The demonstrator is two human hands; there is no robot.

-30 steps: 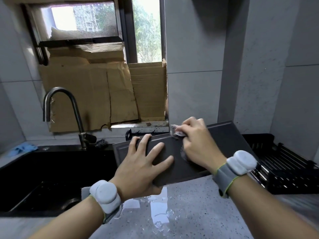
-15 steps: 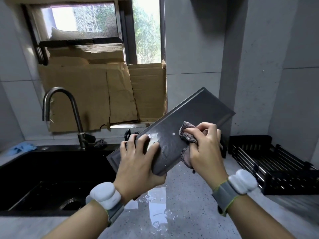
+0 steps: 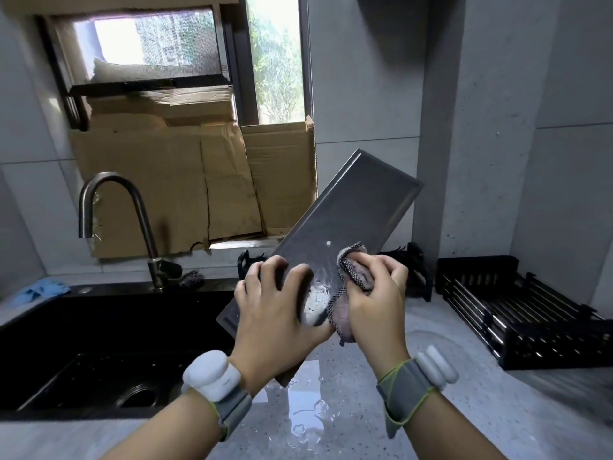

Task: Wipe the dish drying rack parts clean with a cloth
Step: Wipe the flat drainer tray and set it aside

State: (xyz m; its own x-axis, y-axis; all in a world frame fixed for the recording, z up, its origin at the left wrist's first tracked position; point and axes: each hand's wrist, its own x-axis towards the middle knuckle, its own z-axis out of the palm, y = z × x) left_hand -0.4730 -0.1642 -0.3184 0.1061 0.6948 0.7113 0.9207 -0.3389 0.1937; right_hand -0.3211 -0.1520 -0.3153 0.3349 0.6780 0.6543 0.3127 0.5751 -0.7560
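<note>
Left hand (image 3: 275, 313) grips tilted tray (image 3: 348, 214); right hand (image 3: 374, 293) pinches cloth (image 3: 351, 277) against it.

Bare forearms, each wrist wearing a grey strap (image 3: 403, 395) with a white rounded device (image 3: 210, 376).

**Background, referenced to the sink**

- Black sink (image 3: 83, 353) set in the counter, left half of view; round drain (image 3: 139, 395) at its near end.
- Gooseneck faucet (image 3: 132, 220), dark metal, on the sink's back edge, spout arcing left.
- Small dark item behind the faucet base, too blurred to ID.
- Blue cloth (image 3: 41, 289) on the ledge at the sink's far-left corner.
- Grey speckled countertop (image 3: 348, 426) right of the sink, with a water puddle (image 3: 308, 410) on it.
- Flattened cardboard (image 3: 185, 180) stands against the wall behind the sink, covering the lower window (image 3: 275, 58).
- Grey wall tiles (image 3: 365, 94) right of the window.
</note>
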